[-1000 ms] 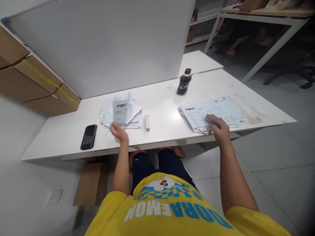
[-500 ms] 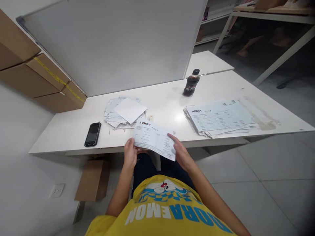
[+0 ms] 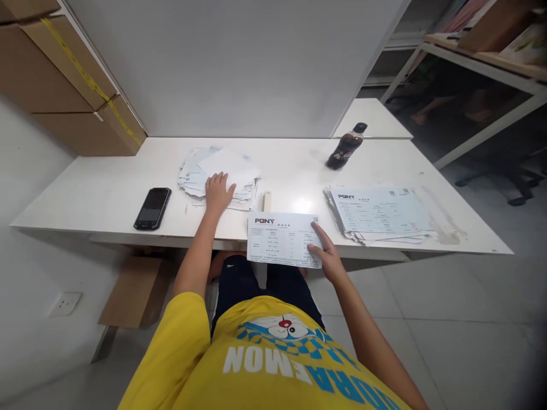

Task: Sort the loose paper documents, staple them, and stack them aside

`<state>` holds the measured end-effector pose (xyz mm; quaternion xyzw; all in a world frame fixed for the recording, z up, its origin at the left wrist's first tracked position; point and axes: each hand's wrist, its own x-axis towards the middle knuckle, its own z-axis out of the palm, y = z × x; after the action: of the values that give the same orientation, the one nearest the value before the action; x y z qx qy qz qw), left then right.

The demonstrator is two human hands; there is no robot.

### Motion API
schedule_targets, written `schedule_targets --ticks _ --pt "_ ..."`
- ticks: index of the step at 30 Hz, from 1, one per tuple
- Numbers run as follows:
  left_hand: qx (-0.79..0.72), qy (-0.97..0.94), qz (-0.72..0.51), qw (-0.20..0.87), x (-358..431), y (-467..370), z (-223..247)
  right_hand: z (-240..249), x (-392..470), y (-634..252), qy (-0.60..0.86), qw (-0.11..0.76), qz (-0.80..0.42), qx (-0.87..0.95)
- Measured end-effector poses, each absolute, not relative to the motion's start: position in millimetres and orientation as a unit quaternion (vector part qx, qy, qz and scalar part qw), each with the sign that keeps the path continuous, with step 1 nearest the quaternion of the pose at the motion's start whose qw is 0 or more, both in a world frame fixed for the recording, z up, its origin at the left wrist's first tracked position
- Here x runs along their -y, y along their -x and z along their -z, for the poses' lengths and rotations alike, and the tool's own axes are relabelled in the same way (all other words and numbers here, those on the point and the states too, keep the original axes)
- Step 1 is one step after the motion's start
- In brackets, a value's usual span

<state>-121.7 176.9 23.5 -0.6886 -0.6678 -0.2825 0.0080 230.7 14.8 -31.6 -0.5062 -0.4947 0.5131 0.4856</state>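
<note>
My right hand [image 3: 326, 255] grips the right edge of a printed paper sheet [image 3: 282, 242] headed PONY, holding it over the front edge of the white table [image 3: 299, 165]. My left hand [image 3: 218, 191] lies with spread fingers on an untidy stack of papers [image 3: 196, 171], whose top is a blank white sheet [image 3: 233, 166]. Between that stack and the held sheet is a small cream-coloured block [image 3: 267, 201]. A second, neater stack of PONY sheets [image 3: 376, 210] lies to the right of my right hand.
A black phone [image 3: 152, 209] lies at the table's left. A dark cola bottle [image 3: 346, 147] stands toward the back right. Cardboard boxes [image 3: 64, 74] are piled at the left wall, and another box [image 3: 132, 290] is below the table. A whiteboard-like panel [image 3: 239, 68] borders the back.
My left hand has let go of the printed sheet and moved up and left onto the untidy stack. The sheet, now held by my right hand alone, has levelled out. The view has shifted.
</note>
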Motion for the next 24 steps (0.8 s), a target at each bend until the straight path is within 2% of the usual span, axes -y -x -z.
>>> schedule_targets --ticks 9,16,21,24 --pt "0.656 0.674 0.332 0.073 -168 125 -19 26 -14 -221 0.514 0.507 -0.532 0.443" --pt "0.529 0.711 0.445 0.132 -111 103 -34 17 -14 -211 0.536 0.512 -0.527 0.416" --pt "0.522 0.743 0.413 0.066 -21 49 -25 20 -13 -205 0.538 0.522 -0.489 0.447" --pt "0.539 0.765 0.352 0.001 20 12 -8 21 -6 -199 0.531 0.537 -0.477 0.449"
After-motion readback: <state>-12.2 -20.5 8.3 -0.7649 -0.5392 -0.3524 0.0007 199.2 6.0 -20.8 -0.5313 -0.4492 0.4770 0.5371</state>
